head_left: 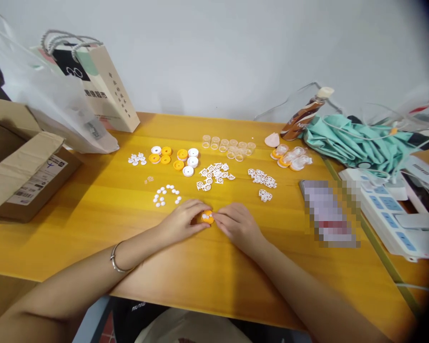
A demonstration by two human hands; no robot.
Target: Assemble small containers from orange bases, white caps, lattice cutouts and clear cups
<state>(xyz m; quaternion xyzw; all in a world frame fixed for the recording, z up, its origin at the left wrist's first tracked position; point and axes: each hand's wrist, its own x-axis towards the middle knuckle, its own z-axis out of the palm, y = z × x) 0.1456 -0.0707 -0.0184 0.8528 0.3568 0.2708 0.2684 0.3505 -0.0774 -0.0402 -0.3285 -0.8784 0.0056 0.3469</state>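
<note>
I have the left hand (pixel 181 221) half-closed around the orange cap (pixel 209 221), near centre; the right hand (pixel 241 227) pinched at its right rim (on what, I can't tell). A slip could spill its white pieces (pixel 204 216).
</note>
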